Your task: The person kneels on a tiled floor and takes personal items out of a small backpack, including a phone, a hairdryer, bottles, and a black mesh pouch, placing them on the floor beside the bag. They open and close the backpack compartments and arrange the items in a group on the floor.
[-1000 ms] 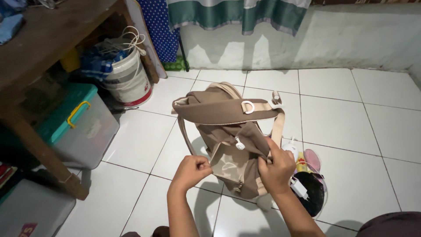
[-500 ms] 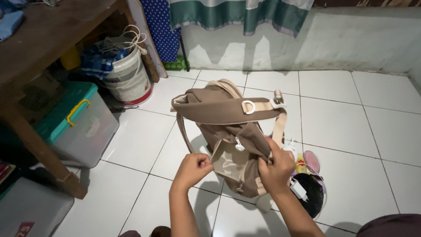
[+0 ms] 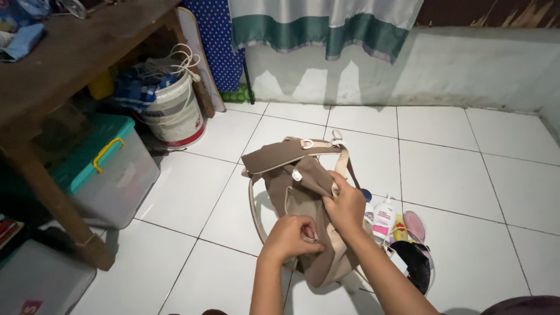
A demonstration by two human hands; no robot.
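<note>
At far left, a dark wooden bench (image 3: 70, 52) stands over a clear storage box with a teal lid (image 3: 102, 169), with a white bucket (image 3: 172, 114) of cords and cloth just beyond it. On the white tiled floor (image 3: 455, 169) at centre lies a brown backpack (image 3: 294, 186) with cream straps, its flap folded toward the far wall. The left hand (image 3: 290, 238) is closed, pinching at the zipper of the bag's front pocket; the right hand (image 3: 345, 205) grips a fold of the brown fabric just beside it. To the right, near the bag, sit a white bottle (image 3: 383, 218), a pink compact (image 3: 414, 226) and a black pouch (image 3: 415, 263).
</note>
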